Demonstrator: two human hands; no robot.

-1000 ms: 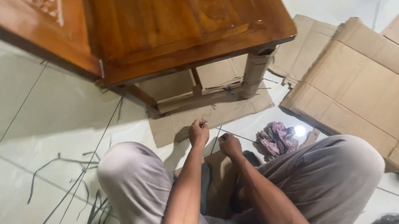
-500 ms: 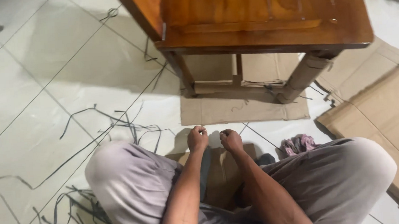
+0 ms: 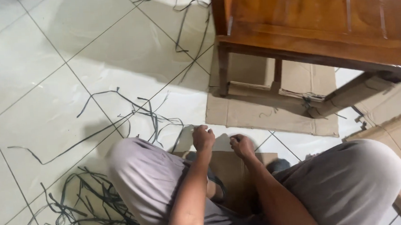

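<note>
From the head camera, looking down, a person sits low on the white tiled floor (image 3: 45, 85) with both knees spread, in grey trousers. The left hand (image 3: 203, 138) is closed into a loose fist, the fingers curled in; I cannot tell if something thin is inside it. The right hand (image 3: 242, 145) is also curled shut, just beside the left one, and what it holds is not clear. Both hands are over the far edge of a flat brown cardboard piece (image 3: 229, 171) that lies on the floor between the knees. Thin dark plastic strips (image 3: 81, 212) are scattered on the tiles at the person's left side, in a tangled heap near the left knee. Ahead stands a brown wooden table (image 3: 315, 22), its legs wrapped in cardboard, on another flat cardboard sheet (image 3: 261, 113).
</note>
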